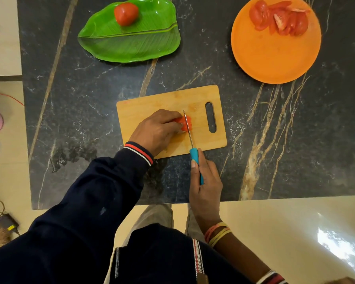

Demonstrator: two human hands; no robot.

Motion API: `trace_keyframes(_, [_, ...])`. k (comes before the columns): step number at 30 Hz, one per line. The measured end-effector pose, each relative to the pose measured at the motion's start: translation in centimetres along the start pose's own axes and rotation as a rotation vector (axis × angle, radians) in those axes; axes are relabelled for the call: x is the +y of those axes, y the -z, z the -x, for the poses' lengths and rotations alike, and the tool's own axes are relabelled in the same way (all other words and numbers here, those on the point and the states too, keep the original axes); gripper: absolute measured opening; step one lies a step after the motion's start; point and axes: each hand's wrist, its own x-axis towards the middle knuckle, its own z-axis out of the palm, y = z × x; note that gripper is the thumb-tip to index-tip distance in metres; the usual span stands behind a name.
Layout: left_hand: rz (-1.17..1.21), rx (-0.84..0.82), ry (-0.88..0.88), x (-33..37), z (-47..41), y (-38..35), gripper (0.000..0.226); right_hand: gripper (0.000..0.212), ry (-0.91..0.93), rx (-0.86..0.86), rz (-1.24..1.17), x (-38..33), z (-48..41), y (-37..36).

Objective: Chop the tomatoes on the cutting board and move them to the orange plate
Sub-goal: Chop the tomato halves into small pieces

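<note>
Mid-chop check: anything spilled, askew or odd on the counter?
Nothing stands out. The left hand holds the tomato on the cutting board while the right hand grips the knife, blade in the tomato. The cut pieces lie on the orange plate, none on the counter. The board sits slightly skewed, harmlessly.

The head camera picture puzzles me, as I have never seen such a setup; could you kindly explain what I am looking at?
There is no machine here: a person wears one camera on the head, so you look down on their own two hands. On a dark marble table lies a wooden cutting board. The left hand holds a tomato steady on it, and the right hand grips a knife with a blue handle, its blade across the tomato. Farther off, an orange plate carries tomato pieces already cut, and a green leaf-shaped plate carries one whole tomato.
</note>
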Motion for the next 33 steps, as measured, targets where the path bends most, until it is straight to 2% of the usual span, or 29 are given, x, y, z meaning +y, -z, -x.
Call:
trace_keyframes(4, [0.021,0.013,-0.003,0.2,0.1,0.0,0.032,0.044,0.008,-0.003,0.021,-0.3,-0.1,0.0])
trace_keyframes(13, [0.036,0.007,0.015,-0.2,0.4,-0.6,0.03,0.042,0.027,0.004,0.012,-1.8,-2.9,-1.0])
trace_keyframes(24, [0.028,0.032,0.036,-0.1,0.4,-0.7,0.026,0.047,-0.055,-0.033,0.045,0.8,0.7,0.1])
trace_keyframes(30, [0.043,0.057,0.021,0.2,0.4,-0.7,0.03,0.043,-0.033,-0.018,-0.026,-0.7,-1.4,-0.7])
trace_keyframes(33, [0.011,0.07,0.013,0.2,0.6,-1.0,0.021,0.045,-0.04,-0.035,0.02,0.1,0.1,0.0])
